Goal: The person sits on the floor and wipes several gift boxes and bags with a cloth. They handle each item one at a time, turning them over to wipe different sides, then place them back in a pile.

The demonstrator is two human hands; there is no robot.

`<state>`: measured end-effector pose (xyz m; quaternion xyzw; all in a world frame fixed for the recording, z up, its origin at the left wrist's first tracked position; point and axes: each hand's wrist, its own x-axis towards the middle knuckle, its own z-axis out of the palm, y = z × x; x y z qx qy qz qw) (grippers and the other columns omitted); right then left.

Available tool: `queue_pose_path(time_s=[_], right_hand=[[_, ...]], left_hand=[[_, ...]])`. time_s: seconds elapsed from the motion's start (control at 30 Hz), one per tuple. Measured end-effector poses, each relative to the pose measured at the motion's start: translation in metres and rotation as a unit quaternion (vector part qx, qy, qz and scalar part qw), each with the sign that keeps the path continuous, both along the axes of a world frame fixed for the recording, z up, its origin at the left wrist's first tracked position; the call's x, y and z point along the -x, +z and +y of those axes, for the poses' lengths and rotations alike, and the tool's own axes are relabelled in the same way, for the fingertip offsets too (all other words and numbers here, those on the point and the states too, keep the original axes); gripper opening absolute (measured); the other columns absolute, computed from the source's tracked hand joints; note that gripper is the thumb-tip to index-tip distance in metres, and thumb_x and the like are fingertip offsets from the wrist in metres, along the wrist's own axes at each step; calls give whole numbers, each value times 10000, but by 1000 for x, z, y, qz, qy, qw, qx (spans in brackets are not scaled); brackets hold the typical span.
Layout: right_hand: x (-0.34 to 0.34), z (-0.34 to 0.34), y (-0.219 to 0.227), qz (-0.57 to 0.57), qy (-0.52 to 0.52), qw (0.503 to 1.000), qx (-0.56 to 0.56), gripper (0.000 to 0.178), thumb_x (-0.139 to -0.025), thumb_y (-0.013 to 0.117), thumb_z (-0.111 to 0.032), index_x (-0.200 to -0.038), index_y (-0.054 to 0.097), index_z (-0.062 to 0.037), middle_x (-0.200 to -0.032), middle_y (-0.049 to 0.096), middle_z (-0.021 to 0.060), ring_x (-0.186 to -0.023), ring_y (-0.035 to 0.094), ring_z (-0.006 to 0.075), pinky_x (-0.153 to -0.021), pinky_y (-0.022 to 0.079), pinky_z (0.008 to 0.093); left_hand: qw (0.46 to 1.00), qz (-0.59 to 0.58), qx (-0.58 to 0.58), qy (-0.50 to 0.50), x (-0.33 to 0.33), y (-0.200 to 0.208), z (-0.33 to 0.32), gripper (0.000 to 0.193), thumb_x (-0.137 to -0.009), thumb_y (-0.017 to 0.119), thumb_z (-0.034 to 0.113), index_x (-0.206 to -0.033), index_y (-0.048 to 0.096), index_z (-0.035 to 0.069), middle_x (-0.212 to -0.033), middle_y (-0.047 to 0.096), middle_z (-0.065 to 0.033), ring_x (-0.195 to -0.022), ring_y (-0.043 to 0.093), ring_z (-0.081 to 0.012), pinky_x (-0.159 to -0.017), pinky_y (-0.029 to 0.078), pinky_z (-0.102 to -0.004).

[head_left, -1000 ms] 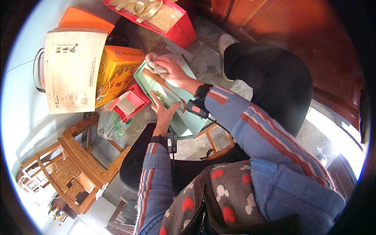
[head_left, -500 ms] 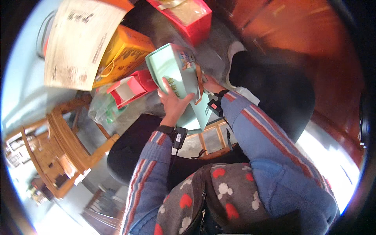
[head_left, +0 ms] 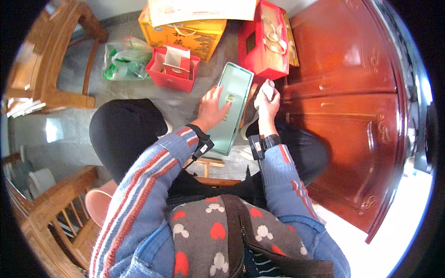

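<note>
A long pale-green gift box point(head_left: 235, 95) with gold lettering stands slightly tilted between my knees. My left hand point(head_left: 211, 110) holds it at its left edge, the thumb lying across the green face and the fingers along the side. Just right of the box, my right hand point(head_left: 269, 107) is closed around a bunched white cloth point(head_left: 265, 95). A brown strap or handle shows at the box's right side, partly hidden. What lies under the box cannot be seen.
Ahead stand an open red box point(head_left: 172, 79), a yellow carton point(head_left: 185, 39) and a red gift box with a ribbon point(head_left: 262, 51). A clear plastic bag point(head_left: 127, 60) lies left. A reddish wooden cabinet point(head_left: 338, 106) borders the right; wooden furniture point(head_left: 69, 65) stands left.
The green box has turned and sits more upright, its face narrower in view. My right hand has come away from the strap side and now shows the white cloth. The view has swung.
</note>
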<state>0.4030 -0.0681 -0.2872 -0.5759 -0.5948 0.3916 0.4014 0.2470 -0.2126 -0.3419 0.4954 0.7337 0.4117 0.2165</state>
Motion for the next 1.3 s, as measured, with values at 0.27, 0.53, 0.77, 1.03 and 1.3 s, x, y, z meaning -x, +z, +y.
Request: queue_pose_path(time_s=[0.27,0.53,0.77,1.03,1.3], right_hand=[[53,-53,41,109,343,924,129,454,-1012,604,-192,-1443,552,-57,-1363,604,46,-1263,551,156,-1083,427,322],[60,-44,-15,-185,128,967,122,957,-895,788,-412,-1590,283,9,-1498,492,200,-1440,417,272,-1180,346,398],[64,-75,-59,-374,154,903,143,1301,-688,841,-642,-1657,90,-206,-1630,-19,373,-1513,165,536,-1202,304,536],[70,-71,-76,-373,156,910,88,1246,-722,806,-551,-1652,69,-173,-1612,21,386,-1485,155,557,-1193,252,578],[69,-70,-82,-352,184,916,50,1215,-750,809,-492,-1656,63,-174,-1601,46,399,-1488,164,535,-1188,257,559]], left_hand=[[731,-672,-90,-78,21,52,2,676,-998,692,366,-1567,332,307,-1452,510,-22,-1281,551,-245,-932,561,-401],[942,-314,-61,102,79,-59,-9,458,-916,697,127,-1347,560,56,-1198,667,-66,-1127,627,-163,-976,517,-308],[950,-222,195,-97,46,-116,-77,441,-934,562,337,-1194,679,0,-1119,703,-239,-1081,674,-360,-958,505,-445],[914,-286,278,73,44,-148,-85,268,-977,540,249,-1075,620,13,-1183,664,-303,-1130,653,-425,-947,514,-500],[892,-353,215,184,58,-194,-53,379,-895,657,298,-1206,673,83,-1274,640,-269,-1143,637,-442,-919,536,-501]])
